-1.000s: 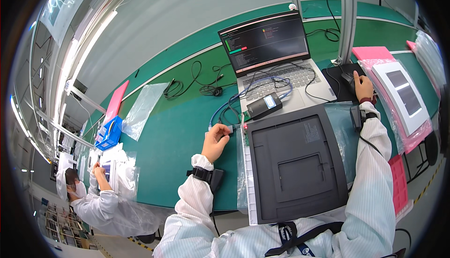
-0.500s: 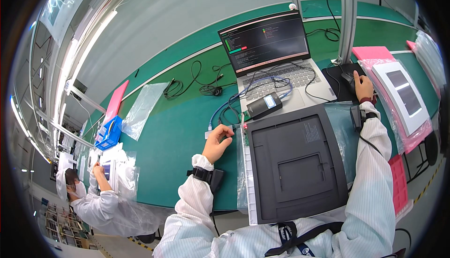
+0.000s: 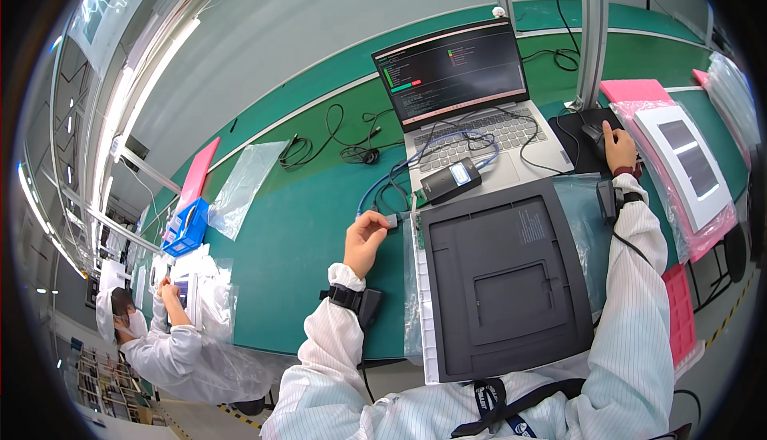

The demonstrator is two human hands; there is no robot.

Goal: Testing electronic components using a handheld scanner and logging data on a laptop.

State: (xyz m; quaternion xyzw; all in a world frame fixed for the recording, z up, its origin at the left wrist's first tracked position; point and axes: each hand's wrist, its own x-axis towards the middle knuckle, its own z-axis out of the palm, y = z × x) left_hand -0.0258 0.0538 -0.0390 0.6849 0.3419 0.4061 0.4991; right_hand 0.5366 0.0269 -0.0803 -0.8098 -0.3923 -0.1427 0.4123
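Note:
My left hand (image 3: 365,244) is closed by the left edge of a dark grey panel-shaped device housing (image 3: 503,280) with a white side. Between thumb and fingers it pinches a small grey cable plug (image 3: 391,221), close to a green circuit board (image 3: 419,199) showing at the housing's corner. A blue cable (image 3: 375,188) runs from near this hand toward the laptop. My right hand (image 3: 620,151) rests curled on a black computer mouse (image 3: 593,132), which lies on a black mouse pad (image 3: 572,130).
An open laptop (image 3: 471,112) stands behind the housing, with a black adapter box (image 3: 451,180) and cables on it. At right, a white framed panel (image 3: 685,164) lies on pink foam. Far left are a blue bin (image 3: 185,228) and a co-worker (image 3: 172,352). A metal post (image 3: 592,33) rises behind.
My left hand has shifted slightly left and its fingers have closed around the grey plug, which now shows at their right. The white plug seen left of the hand is no longer visible. My right hand stays put.

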